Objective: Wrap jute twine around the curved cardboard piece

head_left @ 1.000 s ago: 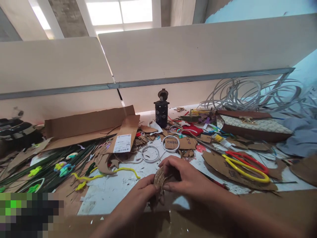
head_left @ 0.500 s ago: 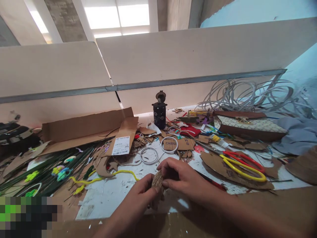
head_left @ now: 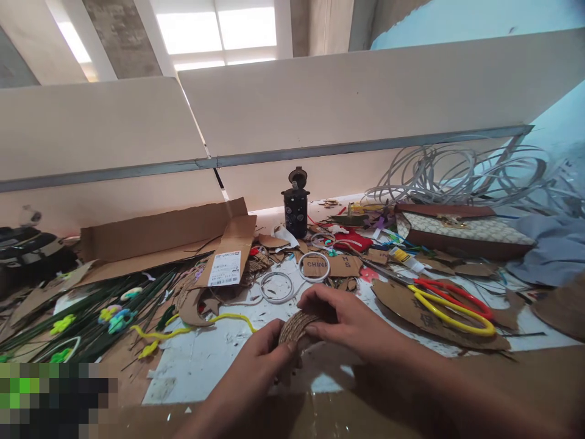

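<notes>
Between my two hands is a small curved piece wrapped in tan twine [head_left: 295,327]. My left hand [head_left: 265,353] pinches its lower left side, thumb on top. My right hand [head_left: 336,320] grips its upper right end, with thumb and fingers closed on it. The underside of the piece is hidden by my fingers. Just beyond my hands lie two white rings [head_left: 276,286] on the white tabletop. To the right, scissors with red and yellow handles [head_left: 457,310] rest on a cut piece of cardboard [head_left: 411,314].
A black bottle [head_left: 296,213] with its lid up stands at the back. An opened cardboard box [head_left: 159,235] lies left, by green stems and pipe-cleaner flowers [head_left: 116,317]. A patterned handbag [head_left: 466,235], a glue bottle [head_left: 406,260] and coiled white tubing [head_left: 452,174] are right.
My right hand has shifted slightly right and up, fingers a little more spread. More of the twine-wrapped piece now shows between my hands.
</notes>
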Demonstrator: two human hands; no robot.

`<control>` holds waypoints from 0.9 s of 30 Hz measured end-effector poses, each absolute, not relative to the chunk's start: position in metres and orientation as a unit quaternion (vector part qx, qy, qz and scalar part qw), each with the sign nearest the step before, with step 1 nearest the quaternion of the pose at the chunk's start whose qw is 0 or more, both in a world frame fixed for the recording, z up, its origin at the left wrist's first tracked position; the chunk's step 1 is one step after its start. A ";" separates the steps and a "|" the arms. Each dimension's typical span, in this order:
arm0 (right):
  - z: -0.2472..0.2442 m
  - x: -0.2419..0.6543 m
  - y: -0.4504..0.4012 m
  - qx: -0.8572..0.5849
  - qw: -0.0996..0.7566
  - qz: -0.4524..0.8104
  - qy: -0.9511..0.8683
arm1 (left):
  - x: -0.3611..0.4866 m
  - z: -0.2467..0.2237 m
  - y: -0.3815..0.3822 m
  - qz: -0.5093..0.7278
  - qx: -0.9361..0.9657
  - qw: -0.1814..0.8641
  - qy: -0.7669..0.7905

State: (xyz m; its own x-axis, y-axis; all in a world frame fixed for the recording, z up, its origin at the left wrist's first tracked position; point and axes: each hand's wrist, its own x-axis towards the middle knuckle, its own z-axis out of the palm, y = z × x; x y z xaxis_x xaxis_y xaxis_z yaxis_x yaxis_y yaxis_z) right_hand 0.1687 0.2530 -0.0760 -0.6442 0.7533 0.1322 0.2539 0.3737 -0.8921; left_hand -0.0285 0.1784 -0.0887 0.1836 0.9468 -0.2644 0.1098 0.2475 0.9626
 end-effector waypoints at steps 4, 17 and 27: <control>-0.077 0.169 0.252 -0.316 0.269 0.461 -0.785 | -0.029 -0.085 0.177 0.350 0.507 0.584 0.528; -0.074 0.164 0.245 -0.322 0.275 0.377 -0.824 | -0.028 -0.084 0.174 0.357 0.509 0.582 0.524; -0.076 0.164 0.245 -0.323 0.270 0.358 -0.833 | -0.024 -0.087 0.174 0.352 0.521 0.579 0.519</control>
State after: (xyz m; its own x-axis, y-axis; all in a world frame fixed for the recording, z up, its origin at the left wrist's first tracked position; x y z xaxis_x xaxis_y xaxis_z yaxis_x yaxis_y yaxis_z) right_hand 0.1640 0.2448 -0.0760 -0.6458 0.7315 0.2189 0.3445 0.5349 -0.7715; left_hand -0.0244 0.1736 -0.0868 0.2122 0.9487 -0.2342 0.1325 0.2096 0.9688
